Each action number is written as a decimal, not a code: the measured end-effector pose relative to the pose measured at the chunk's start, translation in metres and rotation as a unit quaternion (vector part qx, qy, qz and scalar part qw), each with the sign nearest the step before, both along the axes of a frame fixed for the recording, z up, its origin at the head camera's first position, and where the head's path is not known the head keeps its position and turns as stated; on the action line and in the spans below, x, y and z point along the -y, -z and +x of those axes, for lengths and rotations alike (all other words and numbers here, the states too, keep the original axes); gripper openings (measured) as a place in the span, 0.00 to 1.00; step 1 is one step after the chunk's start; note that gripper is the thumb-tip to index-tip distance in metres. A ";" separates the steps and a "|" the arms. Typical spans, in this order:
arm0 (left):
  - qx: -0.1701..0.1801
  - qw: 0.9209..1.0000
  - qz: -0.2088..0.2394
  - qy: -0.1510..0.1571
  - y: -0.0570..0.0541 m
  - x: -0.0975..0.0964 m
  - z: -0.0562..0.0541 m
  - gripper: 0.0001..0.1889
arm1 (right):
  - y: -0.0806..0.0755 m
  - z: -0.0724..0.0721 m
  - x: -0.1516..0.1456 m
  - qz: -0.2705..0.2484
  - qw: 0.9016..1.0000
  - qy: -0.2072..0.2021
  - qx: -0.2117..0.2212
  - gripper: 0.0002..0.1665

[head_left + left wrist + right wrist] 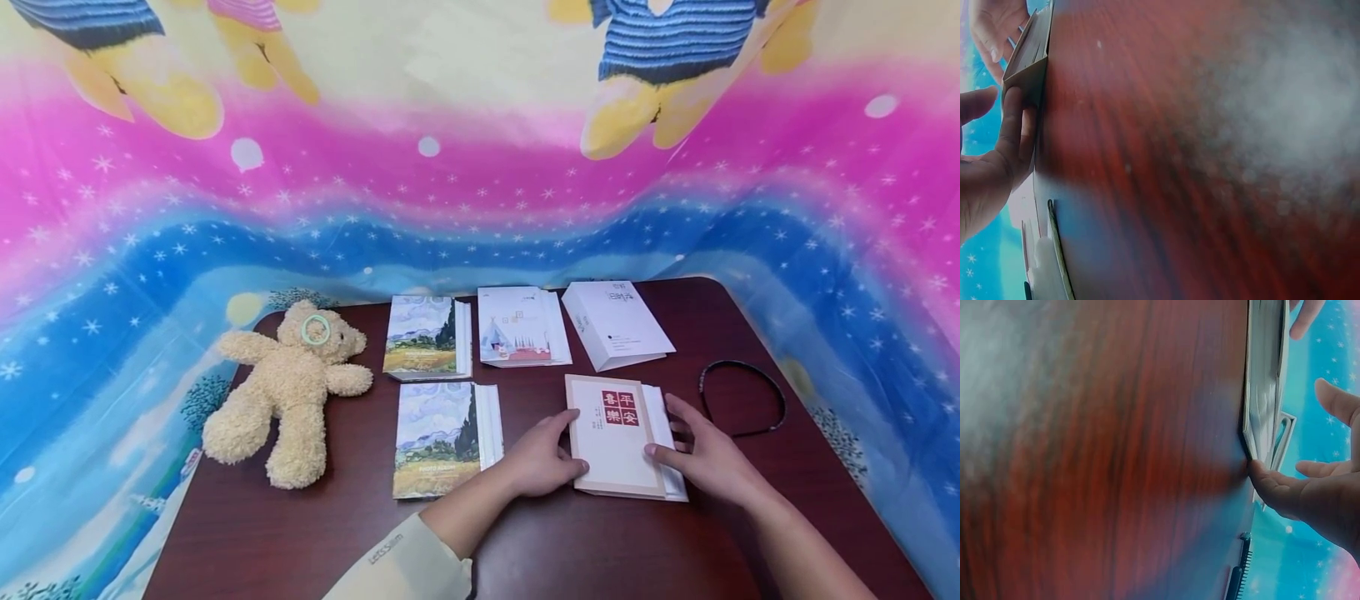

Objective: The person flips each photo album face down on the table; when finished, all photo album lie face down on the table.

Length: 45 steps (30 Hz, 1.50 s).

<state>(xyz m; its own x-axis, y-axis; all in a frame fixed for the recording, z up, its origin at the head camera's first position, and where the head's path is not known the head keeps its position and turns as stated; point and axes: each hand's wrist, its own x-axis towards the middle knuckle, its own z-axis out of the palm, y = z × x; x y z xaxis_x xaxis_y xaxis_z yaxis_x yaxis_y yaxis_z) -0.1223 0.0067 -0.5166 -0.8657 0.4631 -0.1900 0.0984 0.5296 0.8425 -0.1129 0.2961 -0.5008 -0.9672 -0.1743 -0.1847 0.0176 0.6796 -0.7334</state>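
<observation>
A photo album (pixel 617 442) with a cream cover and red character squares lies on the table between my hands. My left hand (pixel 546 454) touches its spine side, thumb at the lower left corner. In the left wrist view, left fingers (pixel 1010 128) press against the spine while the thumb stands apart. My right hand (pixel 708 454) is at the page side, its thumb tip over the right cover edge. The right wrist view shows a fingertip (pixel 1259 472) against the album's corner (pixel 1260 425) and the thumb spread away.
Two painting-covered albums (pixel 423 333) stand left of centre, one behind the other. Behind are a white illustrated album (pixel 517 333) and a tilted white album (pixel 618 321). A teddy bear (pixel 288 392) with a green ring (pixel 303 330) lies left. A black hairband (pixel 784 407) lies right.
</observation>
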 end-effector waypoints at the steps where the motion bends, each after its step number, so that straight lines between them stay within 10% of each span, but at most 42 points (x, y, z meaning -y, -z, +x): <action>1: 0.000 1.000 -0.001 0.001 0.000 0.000 0.000 0.44 | 0.000 0.000 0.000 -0.004 1.000 0.002 0.001 0.63; 35: 0.046 0.999 0.012 0.011 0.002 0.001 -0.006 0.47 | -0.018 -0.004 0.005 -0.043 0.995 0.092 -0.027 0.59; 45: 0.002 0.999 -0.037 0.027 0.000 0.003 -0.008 0.47 | -0.025 -0.001 0.010 -0.067 0.992 0.091 -0.050 0.57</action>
